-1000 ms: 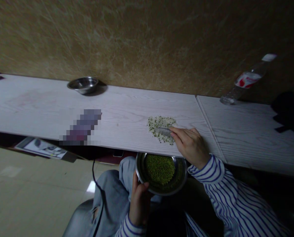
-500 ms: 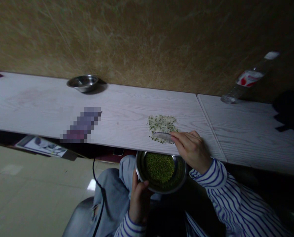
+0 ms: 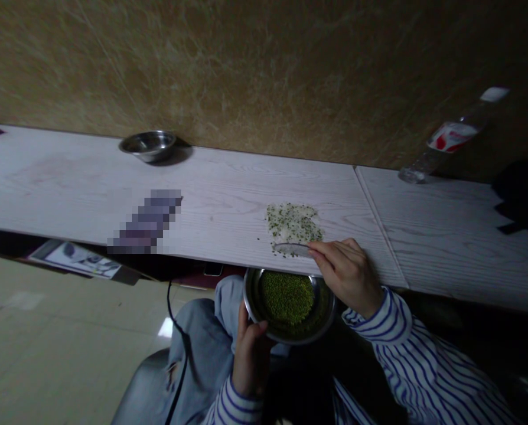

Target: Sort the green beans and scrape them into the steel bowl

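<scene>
My left hand (image 3: 248,351) grips the rim of a steel bowl (image 3: 323,316) filled with green beans (image 3: 287,297), held just below the front edge of the pale wooden table (image 3: 228,200). My right hand (image 3: 346,273) pinches a small flat metal tool (image 3: 292,249) that lies at the near end of a patch of mixed green and white grains (image 3: 292,221) on the table, close to the edge above the bowl.
An empty steel bowl (image 3: 147,145) stands at the back left against the brown wall. A plastic water bottle (image 3: 450,138) leans at the back right. A dark object (image 3: 523,198) sits far right. A blurred patch (image 3: 146,224) lies on the table's left. A cable (image 3: 178,342) crosses my knee.
My right hand has drawn the metal tool toward the table's front edge, dragging grains closer to the bowl. The left hand keeps the bowl in the same place.
</scene>
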Demonstrator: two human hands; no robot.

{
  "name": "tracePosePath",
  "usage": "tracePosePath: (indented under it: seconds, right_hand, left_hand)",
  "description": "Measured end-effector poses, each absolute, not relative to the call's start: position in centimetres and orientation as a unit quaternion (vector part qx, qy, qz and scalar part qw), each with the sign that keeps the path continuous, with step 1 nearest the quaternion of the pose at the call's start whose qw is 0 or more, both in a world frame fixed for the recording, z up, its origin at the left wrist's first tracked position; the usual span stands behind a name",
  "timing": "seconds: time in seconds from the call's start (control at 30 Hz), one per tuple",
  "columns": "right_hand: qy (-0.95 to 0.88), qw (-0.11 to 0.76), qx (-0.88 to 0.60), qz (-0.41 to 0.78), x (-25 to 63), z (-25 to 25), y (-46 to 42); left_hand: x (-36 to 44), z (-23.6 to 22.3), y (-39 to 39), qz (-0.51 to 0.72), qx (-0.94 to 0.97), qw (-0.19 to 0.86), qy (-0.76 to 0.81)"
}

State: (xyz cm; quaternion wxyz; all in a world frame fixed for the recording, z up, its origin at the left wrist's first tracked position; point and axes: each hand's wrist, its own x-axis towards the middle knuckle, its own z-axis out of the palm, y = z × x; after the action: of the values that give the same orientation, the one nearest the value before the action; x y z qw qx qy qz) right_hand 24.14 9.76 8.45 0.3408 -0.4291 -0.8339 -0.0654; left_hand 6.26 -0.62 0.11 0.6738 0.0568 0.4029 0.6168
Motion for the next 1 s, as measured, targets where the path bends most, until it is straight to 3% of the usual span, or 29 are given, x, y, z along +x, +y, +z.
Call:
tracePosePath:
  seconds: [1.0]
  right_hand:
    - [-0.829,0.368,-0.416,-0.063,24.7,8.4,9.3]
  left_hand:
    - [6.2,0.2,-0.6,0.606,0.061,0.674,0.418]
